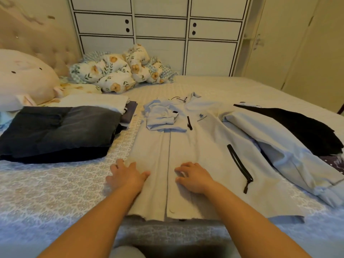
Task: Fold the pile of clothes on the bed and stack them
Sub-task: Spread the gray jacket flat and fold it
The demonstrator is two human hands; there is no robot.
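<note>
A pale blue zip jacket (197,146) lies front up on the bed, its left sleeve folded across the chest and its right sleeve stretched out to the right. My left hand (126,174) rests flat on the jacket's lower left edge. My right hand (191,176) presses flat on the jacket just right of the zip line. To the left sits a stack of folded clothes (59,129) with dark jeans on top. A black garment (297,127) lies unfolded at the right, partly under the sleeve.
The bed (55,192) has a patterned lilac cover. A bunched floral quilt (119,71) and a pink pillow (24,79) lie at the head. White cabinets (160,30) stand behind the bed, and a purple patterned cloth (333,161) shows at the right edge.
</note>
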